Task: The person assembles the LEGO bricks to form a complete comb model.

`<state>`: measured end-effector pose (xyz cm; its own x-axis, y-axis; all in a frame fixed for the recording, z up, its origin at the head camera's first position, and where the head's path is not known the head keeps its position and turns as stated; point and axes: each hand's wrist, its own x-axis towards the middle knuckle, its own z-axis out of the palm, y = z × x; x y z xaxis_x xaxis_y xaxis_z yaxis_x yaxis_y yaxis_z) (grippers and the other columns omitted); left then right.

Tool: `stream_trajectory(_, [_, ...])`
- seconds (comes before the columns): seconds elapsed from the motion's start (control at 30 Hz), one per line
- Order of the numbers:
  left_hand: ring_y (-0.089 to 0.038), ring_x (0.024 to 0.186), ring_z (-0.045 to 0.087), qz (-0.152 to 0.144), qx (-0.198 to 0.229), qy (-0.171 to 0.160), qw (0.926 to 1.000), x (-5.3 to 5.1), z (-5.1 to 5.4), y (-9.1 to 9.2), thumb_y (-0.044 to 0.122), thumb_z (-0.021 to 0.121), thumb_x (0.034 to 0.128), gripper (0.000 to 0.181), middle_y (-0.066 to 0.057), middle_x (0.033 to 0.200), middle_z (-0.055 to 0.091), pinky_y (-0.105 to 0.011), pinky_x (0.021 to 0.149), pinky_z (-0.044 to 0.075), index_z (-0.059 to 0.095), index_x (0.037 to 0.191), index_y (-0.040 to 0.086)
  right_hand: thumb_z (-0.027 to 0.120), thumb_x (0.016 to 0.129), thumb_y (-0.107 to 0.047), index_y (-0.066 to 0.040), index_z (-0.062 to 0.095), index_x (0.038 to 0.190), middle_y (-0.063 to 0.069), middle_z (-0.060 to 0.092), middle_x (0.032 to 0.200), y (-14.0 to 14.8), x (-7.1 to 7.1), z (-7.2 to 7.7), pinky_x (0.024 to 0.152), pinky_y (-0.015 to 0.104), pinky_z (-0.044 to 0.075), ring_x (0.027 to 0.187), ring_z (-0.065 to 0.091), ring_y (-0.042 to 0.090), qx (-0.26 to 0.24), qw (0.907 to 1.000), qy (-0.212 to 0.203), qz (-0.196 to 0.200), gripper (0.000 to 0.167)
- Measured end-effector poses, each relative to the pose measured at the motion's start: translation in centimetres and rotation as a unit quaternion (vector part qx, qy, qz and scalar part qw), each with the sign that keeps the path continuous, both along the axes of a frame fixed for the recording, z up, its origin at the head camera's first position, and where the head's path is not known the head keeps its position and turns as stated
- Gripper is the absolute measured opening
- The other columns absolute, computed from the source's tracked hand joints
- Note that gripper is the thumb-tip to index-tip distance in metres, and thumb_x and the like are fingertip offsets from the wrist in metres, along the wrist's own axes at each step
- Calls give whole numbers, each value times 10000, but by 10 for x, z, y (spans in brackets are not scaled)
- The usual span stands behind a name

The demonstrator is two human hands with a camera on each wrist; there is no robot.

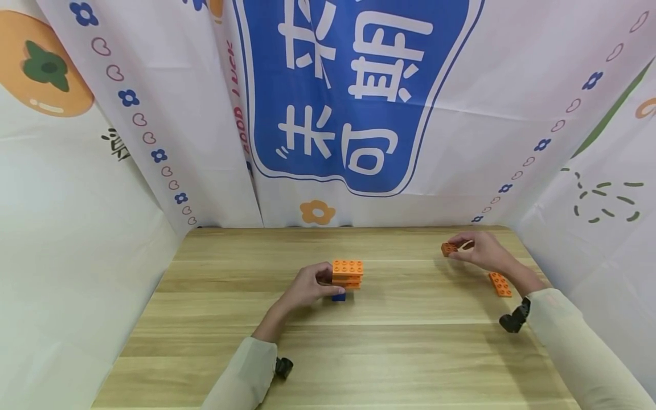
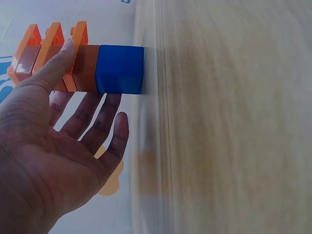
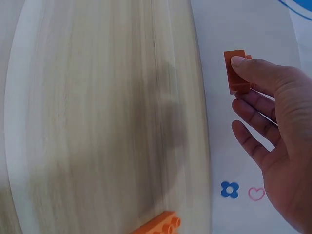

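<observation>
My left hand [image 1: 307,286] holds a tower of toy building bricks, with the thumb on the near side and fingers behind it. An orange studded plate [image 1: 347,266] tops the tower. Lower down, brown bricks [image 2: 86,73] alternate with further orange plates, and a blue brick [image 2: 119,70] forms the base on the wooden table. Over at the table's far right, my right hand [image 1: 484,250] pinches a small brown brick [image 3: 236,72] between thumb and fingers, raised above the surface. Its studs face away from the thumb in the right wrist view.
On the table [image 1: 410,359], a loose orange plate [image 1: 499,285] lies beneath the right forearm, studs up. A printed cloth [image 1: 441,188] hangs along the back edge, with more cloth on both sides. A small black device sits at each wrist.
</observation>
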<state>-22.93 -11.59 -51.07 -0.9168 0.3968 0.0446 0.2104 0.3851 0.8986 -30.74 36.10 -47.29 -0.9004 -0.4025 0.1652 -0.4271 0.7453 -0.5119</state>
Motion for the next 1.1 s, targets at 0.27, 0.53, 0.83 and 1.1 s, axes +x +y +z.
stream_trajectory(0.27, [-166, 925, 659, -6, -31, 12, 10000, 0, 0, 0, 233, 879, 900, 254, 18, 1056, 748, -335, 835, 555, 715, 1072, 144, 874, 896, -162, -11, 760, 1188, 130, 773, 1112, -16, 1, 6, 882, 537, 599, 1002, 725, 305, -49, 9999, 38, 124, 348])
stream_trajectory(0.53, [-169, 924, 660, 24, -34, 28, 10000, 0, 0, 0, 220, 879, 899, 248, 11, 1056, 748, -332, 828, 555, 713, 1065, 139, 902, 863, -157, -32, 774, 1149, 98, 784, 1086, -34, 3, 13, 851, 489, 616, 953, 737, 256, -11, 9989, 273, 371, 337])
stream_trajectory(0.83, [-165, 923, 658, 44, -68, 20, 10000, 0, 1, 1, 213, 878, 900, 251, 11, 1057, 746, -326, 829, 555, 709, 1068, 134, 916, 847, -181, -42, 788, 1118, 43, 779, 1005, -51, 7, 23, 797, 369, 618, 898, 745, 262, -20, 9941, 799, 733, 331])
stream_trajectory(1.1, [-160, 919, 668, 45, -89, -15, 9999, 1, 2, 1, 212, 881, 897, 249, 8, 1047, 748, -312, 820, 560, 710, 1061, 134, 904, 861, -162, -42, 791, 1130, 29, 778, 992, -70, 10, 34, 809, 383, 610, 901, 745, 271, -113, 9926, 740, 954, 316])
